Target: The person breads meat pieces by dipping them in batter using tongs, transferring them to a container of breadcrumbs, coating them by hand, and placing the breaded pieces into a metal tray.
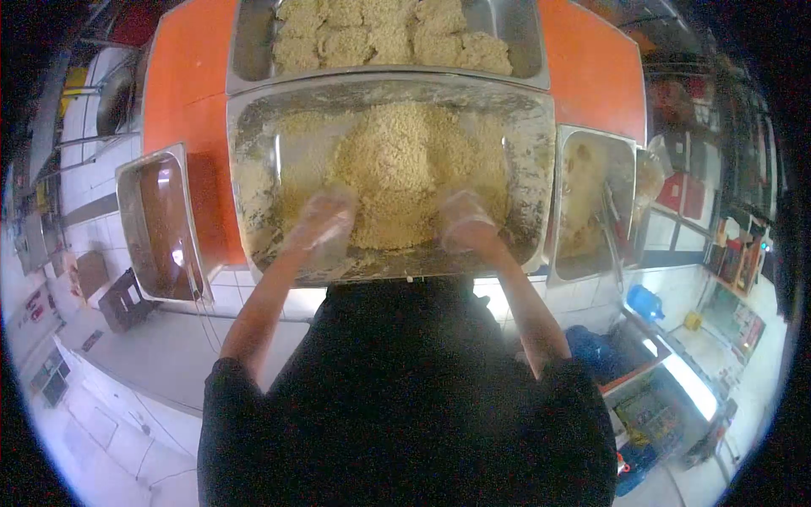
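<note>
A heap of pale, crumbly coated pieces [397, 156] fills the middle of a wide metal tray [241, 169] in front of me. My left hand [329, 213], in a clear plastic glove, touches the near left side of the heap. At its near right side is my right hand [467, 218], gloved the same way. Blur and the crumbs hide the fingers of both hands, so I cannot tell how far they are closed. Loose flour-like coating clings to the tray walls.
Behind it, another metal tray [253, 63] holds several coated lumps [372, 34]. A pan with brownish contents [158, 228] is at the left. At the right stands a pan with pale residue [587, 203] and tongs-like metal handles [615, 220]. Orange worktop [186, 76] shows around the trays.
</note>
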### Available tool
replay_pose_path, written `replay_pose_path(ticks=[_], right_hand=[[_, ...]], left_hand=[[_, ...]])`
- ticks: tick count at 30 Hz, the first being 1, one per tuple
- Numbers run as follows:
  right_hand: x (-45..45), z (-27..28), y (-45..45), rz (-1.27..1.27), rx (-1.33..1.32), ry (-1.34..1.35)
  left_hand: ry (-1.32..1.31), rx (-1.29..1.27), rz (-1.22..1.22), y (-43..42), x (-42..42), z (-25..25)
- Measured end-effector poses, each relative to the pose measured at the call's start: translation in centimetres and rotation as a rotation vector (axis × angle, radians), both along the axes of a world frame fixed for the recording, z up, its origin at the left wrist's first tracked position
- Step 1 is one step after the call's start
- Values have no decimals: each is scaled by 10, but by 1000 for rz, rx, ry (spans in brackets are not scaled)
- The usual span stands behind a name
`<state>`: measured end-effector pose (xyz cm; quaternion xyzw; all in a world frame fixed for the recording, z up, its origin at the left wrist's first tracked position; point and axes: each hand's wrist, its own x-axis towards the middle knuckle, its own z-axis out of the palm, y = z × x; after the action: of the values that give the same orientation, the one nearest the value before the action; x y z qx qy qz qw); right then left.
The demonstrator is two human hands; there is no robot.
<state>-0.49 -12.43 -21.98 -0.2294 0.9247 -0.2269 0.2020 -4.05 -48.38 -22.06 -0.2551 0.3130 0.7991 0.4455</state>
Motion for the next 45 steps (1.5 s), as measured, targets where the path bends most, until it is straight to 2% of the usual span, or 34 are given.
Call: replay_pose_path(ticks=[1,3,4,5,7,8,10,11,13,14,16,18,19,24,26,31,39,45], right_hand=[[5,-11,-3,43,-4,20],[5,-7,-26,-106,-216,-188],[3,-3,-27,-105,-217,-189],[-3,4,-29,6,-23,-177],[-13,21,-31,118,168,-166],[-16,35,-34,-9,187,15],[-23,57,-33,-144,212,180],[-32,60,-29,-288,48,14],[-43,46,-19,-429,-120,-146],[-42,33,-13,-433,-232,-116],[-42,26,-9,-434,-345,-88],[-49,32,-19,-376,-351,-9],[-55,36,-28,-342,-340,21],[-86,25,-83,-150,-258,117],[-101,16,-98,-90,-218,131],[-127,1,-115,1,-159,150],[-134,-5,-120,60,-115,174],[-135,-12,-122,7,-89,176]], left_hand=[[486,-503,-288,17,4,10],[589,-661,-474,50,1,25],[637,-741,-570,63,0,33],[685,-823,-665,71,-2,40],[727,-907,-761,72,-8,56],[845,-743,-487,71,-11,63],[932,-560,-222,71,-13,74],[983,-841,-321,72,-14,81],[1028,-1129,-419,70,-28,93],[1200,-1306,-824,69,-41,101],[1344,-1456,-1257,71,-53,114],[1754,-1561,-976,88,-58,120],[1747,-1553,-984,99,-55,102],[1697,-1033,-971,144,-81,39],[1633,-954,-986,143,-106,22],[1579,-897,-998,140,-130,0],[1553,-925,-987,128,-117,-8],[1529,-954,-927,128,-111,-10]])
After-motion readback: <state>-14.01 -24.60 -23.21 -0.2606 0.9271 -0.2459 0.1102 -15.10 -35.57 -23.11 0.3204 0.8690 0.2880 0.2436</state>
